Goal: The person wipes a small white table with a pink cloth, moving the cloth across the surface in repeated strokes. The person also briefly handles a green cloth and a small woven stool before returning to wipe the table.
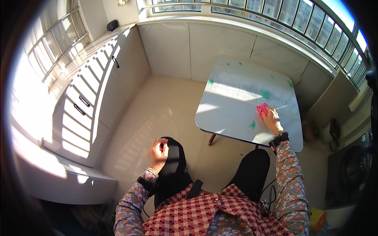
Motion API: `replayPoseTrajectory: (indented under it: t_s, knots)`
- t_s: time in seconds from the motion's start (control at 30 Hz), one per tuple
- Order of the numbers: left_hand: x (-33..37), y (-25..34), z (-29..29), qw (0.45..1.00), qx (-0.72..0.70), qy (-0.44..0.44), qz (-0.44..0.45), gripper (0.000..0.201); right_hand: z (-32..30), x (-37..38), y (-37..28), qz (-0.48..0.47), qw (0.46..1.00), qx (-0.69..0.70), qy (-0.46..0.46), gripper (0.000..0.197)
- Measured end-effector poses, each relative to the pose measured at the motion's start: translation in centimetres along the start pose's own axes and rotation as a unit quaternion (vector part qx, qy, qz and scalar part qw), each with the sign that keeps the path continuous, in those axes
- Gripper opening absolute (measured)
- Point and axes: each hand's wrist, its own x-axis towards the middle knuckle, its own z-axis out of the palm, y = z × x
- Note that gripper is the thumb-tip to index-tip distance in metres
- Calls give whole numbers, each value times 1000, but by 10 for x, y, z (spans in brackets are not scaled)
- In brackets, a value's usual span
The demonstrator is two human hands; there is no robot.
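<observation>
My right hand [271, 121] is closed over a crumpled bright pink cloth [261, 109], pressed against the top of a low folding table [228, 118]. The tabletop is pale, with a grid pattern in the middle and green leaf-shaped marks; one green mark [252, 124] lies just left of my hand and another [265, 94] beyond the cloth. Part of the cloth is hidden under my fingers. My left hand [158, 155] rests on my left knee with its fingers curled in, and nothing shows in it.
White cabinets [84, 106] with black handles line the left side. A tiled wall [165, 47] and a railed window [291, 17] stand behind the table. At right is a dark machine with a round front [351, 169], near some potted plants [313, 131]. Sunlight stripes the tabletop.
</observation>
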Motion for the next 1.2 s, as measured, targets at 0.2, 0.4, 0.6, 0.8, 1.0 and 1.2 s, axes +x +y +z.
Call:
replayPoseTrajectory:
  t_s: [0.2, 0.4, 0.6, 0.8, 1.0, 1.2]
  knots:
    - [30, -14, -5, 961, -180, -105, -180, 17, -27, -40, -6, -67, 991, 77, -81, 41]
    - [43, 32, -73, 916, -180, -221, -283, 30, -16, -59, -10, -127, 989, 58, -56, 41]
    - [29, 75, -39, 839, -185, -442, -256, 34, -22, -59, 27, -121, 992, 20, -17, 42]
    - [-43, 46, 89, 624, -16, -755, -202, 40, -25, -73, 51, -85, 994, 71, 0, 41]
    - [-102, 5, 113, 445, -7, -864, -235, 47, -26, -81, 65, -72, 996, 53, -31, 40]
    - [-123, -30, 97, 346, -132, -917, -146, 54, -30, -92, 81, -43, 995, 54, -72, 40]
